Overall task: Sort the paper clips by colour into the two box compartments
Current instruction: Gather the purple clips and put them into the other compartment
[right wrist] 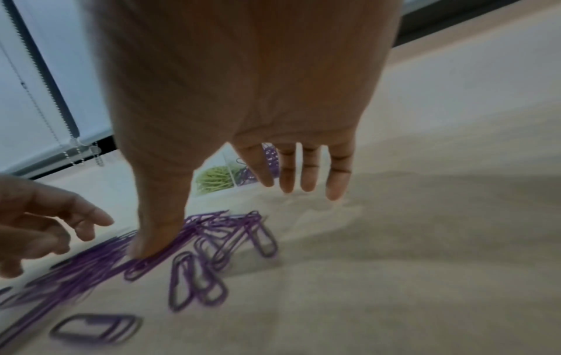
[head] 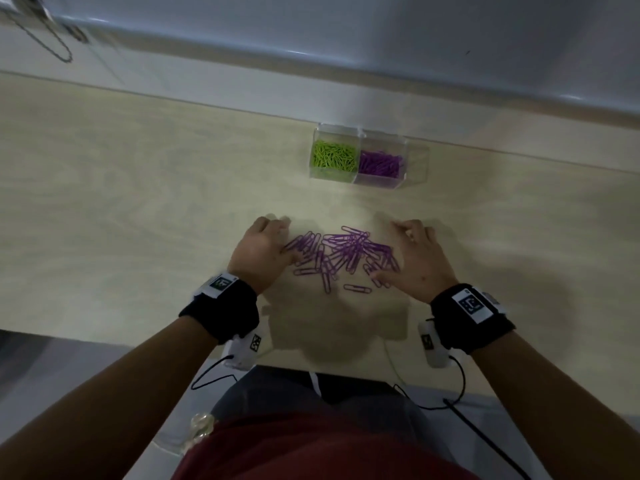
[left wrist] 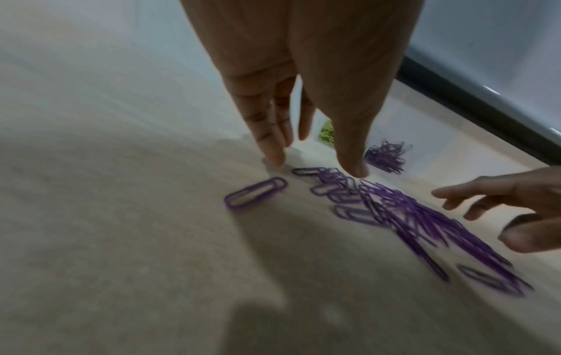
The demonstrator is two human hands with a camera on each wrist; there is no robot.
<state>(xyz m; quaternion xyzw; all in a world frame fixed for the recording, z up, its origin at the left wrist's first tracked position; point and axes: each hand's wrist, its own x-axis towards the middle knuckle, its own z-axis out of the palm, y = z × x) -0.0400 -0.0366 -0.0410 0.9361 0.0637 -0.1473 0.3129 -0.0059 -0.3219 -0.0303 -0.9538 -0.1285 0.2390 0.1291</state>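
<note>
- A loose heap of purple wire paper clips (head: pixel 341 256) lay on the pale wood-grain table (head: pixel 138 202), directly between the two hands and touched by both.
- The left hand (head: pixel 261 249) sat at the heap's 9 o'clock edge, fingers straight and spread, gripping nothing; its thumb tip (left wrist: pixel 353 168) pressed down among the nearest clips.
- The right hand (head: pixel 417 259) sat at the 3 o'clock edge, likewise wide and holding nothing, its thumb (right wrist: pixel 152 242) down on the clips.
- The heap's long axis ran 9 to 3 o'clock, from hand to hand; single clips pointed every way, and one stray (head: pixel 357 289) lay crosswise at 6 o'clock.
- The clear plastic two-compartment box (head: pixel 414 164) stood at 12 o'clock, well apart from the heap, nearer the right hand.
- Its left compartment held green paper clips (head: pixel 334 157), its right one purple clips (head: pixel 380 163).
- Judged from this, the hands were placed to rake the heap together, then carry it toward 12 o'clock into the right compartment.
</note>
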